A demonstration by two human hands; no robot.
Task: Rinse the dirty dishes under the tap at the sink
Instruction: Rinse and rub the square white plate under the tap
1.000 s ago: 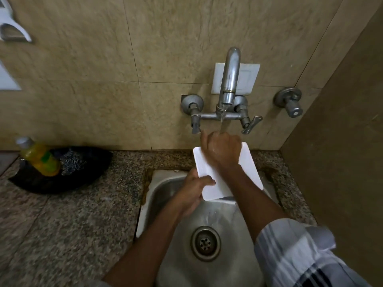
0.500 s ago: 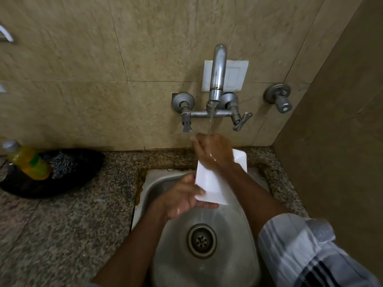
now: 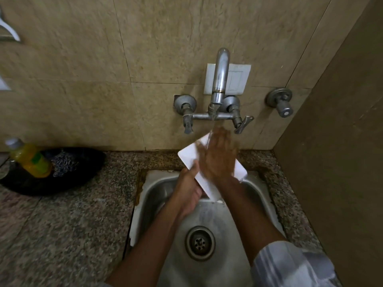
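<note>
A white rectangular plate (image 3: 189, 155) is held tilted over the steel sink (image 3: 263, 193), right under the wall tap (image 3: 220, 79). Water runs from the spout onto the plate's upper edge. My left hand (image 3: 189, 190) grips the plate's lower left edge from underneath. My right hand (image 3: 218, 155) lies flat on the plate's face with the fingers spread, blurred with motion, in the stream. Water drips off the plate's lower corner into the basin above the drain (image 3: 200, 243).
A speckled granite counter (image 3: 62, 224) surrounds the sink. At the left stands a black dish (image 3: 68, 181) with a yellow soap bottle (image 3: 31, 160) and a steel scrubber (image 3: 63, 164). A second valve (image 3: 281, 104) sits on the tiled wall; a brown side wall closes the right.
The plate has turned so more of its face shows and its upper edge has come up into the stream. My right hand has slid upward over it, fingers now spread flat.
</note>
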